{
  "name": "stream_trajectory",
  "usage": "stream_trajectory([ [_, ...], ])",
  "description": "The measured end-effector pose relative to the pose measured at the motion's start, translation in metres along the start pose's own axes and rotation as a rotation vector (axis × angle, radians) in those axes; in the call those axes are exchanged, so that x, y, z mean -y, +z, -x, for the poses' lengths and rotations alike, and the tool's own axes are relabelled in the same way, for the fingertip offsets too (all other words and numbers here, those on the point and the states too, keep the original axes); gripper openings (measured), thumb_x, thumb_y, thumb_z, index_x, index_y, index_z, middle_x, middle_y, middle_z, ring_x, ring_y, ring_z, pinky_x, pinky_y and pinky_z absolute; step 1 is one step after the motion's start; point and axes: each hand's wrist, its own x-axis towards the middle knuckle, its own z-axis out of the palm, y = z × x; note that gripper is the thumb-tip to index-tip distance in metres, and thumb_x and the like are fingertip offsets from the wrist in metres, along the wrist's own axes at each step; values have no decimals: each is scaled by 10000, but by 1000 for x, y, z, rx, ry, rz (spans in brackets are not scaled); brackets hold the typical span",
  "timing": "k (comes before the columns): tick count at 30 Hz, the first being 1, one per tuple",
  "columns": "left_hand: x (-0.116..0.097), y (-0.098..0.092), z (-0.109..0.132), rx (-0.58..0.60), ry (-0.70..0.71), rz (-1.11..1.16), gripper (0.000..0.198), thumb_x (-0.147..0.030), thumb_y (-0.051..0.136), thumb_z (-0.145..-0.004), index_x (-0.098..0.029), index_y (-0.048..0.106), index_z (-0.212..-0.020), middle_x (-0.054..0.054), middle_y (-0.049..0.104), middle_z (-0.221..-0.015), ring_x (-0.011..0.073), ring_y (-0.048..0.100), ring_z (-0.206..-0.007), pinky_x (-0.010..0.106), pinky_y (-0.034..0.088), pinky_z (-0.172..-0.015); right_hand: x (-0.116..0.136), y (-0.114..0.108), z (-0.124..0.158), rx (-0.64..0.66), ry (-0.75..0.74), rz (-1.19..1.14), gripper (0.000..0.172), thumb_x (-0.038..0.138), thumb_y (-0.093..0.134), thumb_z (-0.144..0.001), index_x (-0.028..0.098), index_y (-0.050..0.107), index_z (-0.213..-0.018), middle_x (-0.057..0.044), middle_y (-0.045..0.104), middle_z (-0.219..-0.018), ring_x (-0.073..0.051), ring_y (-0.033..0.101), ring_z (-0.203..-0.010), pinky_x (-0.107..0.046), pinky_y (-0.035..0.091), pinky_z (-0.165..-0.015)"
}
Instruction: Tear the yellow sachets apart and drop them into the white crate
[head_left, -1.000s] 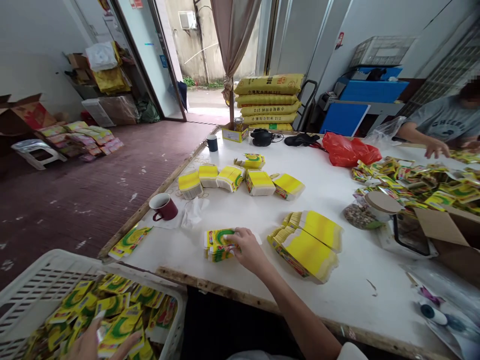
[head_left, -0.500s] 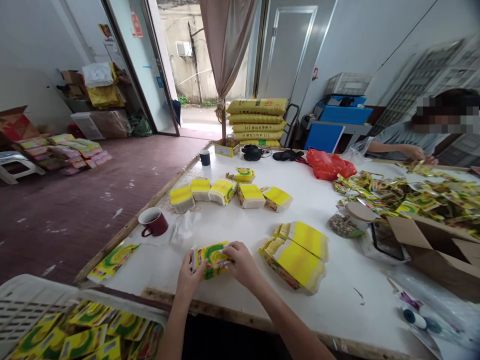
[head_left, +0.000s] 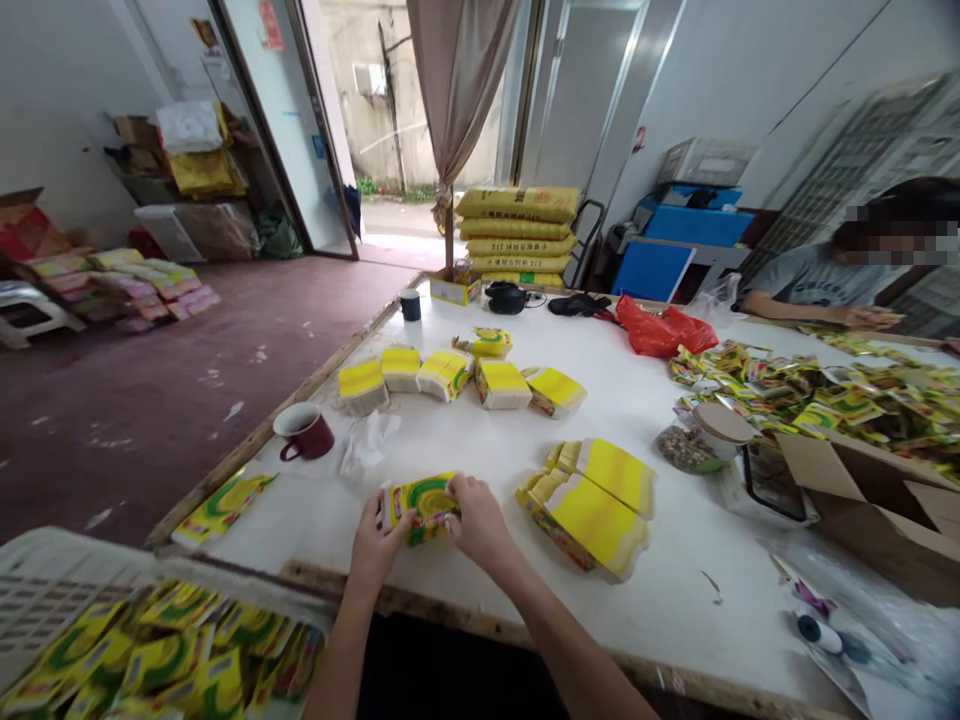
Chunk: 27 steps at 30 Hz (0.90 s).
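In the head camera's view, a stack of yellow-and-green packets [head_left: 429,497] is held between two bare hands above the near edge of a white table [head_left: 457,435]; whether the surface is touched by it cannot be told. Its left end is gripped by the left hand [head_left: 375,540], thumb laid across the front, and its right end is pinched by the right hand [head_left: 480,520]. A second earlier, the stack was held by the right hand alone, while a packet was being handled by the left over the white basket [head_left: 67,575], where loose packets [head_left: 172,660] are now left untouched. Since half a second ago, the two-handed hold has been kept with little change. Beyond it, a row of yellow bundles [head_left: 502,385] is left where it was, as are the larger stacks [head_left: 600,510] to the right and the maroon mug [head_left: 311,432] to the left. Across the table, a co-worker's hands [head_left: 870,317], one of them stretched over the packet heap [head_left: 832,400] a second ago, are now drawn together beside it.
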Motion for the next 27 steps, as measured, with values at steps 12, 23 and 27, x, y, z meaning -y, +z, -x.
stream_trajectory([
  [12,-59,19,69,-57,-108,552,660,-689,659,-778,-191,622,-1209,154,670,-1272,302,618,-1227,403,528,-996,19,-4,41,71,-129,-624,228,136,550,-699,256,398,-819,84,400,-655,-116,400,-574,-215,318,-519],
  [23,-99,20,64,-135,-146,894,495,-662,693,-702,-192,594,-823,-32,449,-668,113,460,-586,242,500,-580,42,7,68,314,-106,-897,338,327,743,-698,252,446,-841,53,459,-769,-118,400,-659,-216,361,-567],
  [27,-92,19,61,-187,-137,740,642,-810,731,-592,-208,557,-733,-50,463,-634,95,450,-550,207,476,-522,36,10,61,255,-76,-821,343,305,750,-682,261,453,-848,55,470,-759,-125,415,-648,-222,380,-568],
])
